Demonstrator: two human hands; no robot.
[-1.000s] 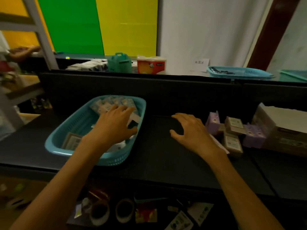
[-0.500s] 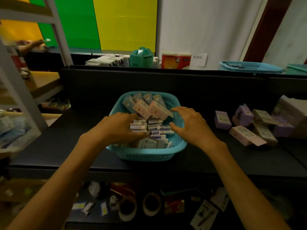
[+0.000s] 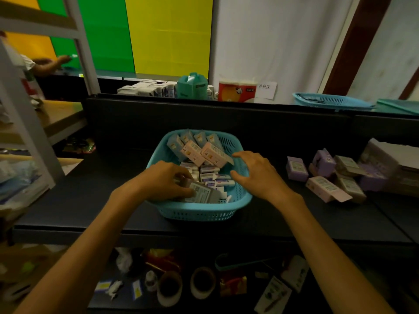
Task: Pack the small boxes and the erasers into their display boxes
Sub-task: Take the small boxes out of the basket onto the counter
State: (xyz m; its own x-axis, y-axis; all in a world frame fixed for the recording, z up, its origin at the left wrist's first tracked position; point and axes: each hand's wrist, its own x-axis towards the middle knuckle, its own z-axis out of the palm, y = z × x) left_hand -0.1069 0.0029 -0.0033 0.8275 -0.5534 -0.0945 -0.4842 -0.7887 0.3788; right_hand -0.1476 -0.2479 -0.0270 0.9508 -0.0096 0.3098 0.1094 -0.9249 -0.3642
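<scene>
**Head view: both hands at the teal basket**

Head view, looking down on a dark surface [image 3: 86, 200] with a teal basket [image 3: 204, 211] at centre. Left hand [image 3: 163, 182] inside the basket's near-left corner, fingers [image 3: 181, 175] curled over the heap, thumb pinching a grey flat box [image 3: 201, 193] that lies tilted against the near wall. Right hand [image 3: 258, 175] over the basket's right rim, fingers [image 3: 243, 155] spread and loosely bent, grasping nothing; whether touching the rim cannot be told. Between the two sets of fingers, a pile of small white erasers [image 3: 213, 177]. Just beyond the right fingertips, two pink boxes [image 3: 204, 155] leaning on the pile, one almost touching the index finger. Farther back, against the far wall, a row of pale blue boxes [image 3: 195, 139] standing upright.

Well to the right of the right fingers, on the same surface, a cluster of purple boxes [image 3: 297, 168] and tan cartons [image 3: 349, 186], plus a pink carton [image 3: 324, 188] lying with its flap open. Beyond them, a larger cardboard box [image 3: 390, 159]. Below the near edge of the surface, a lower shelf with tape rolls [image 3: 201, 282] and scattered bits. Behind the dark partition, a second teal basket [image 3: 333, 102] far right.
</scene>
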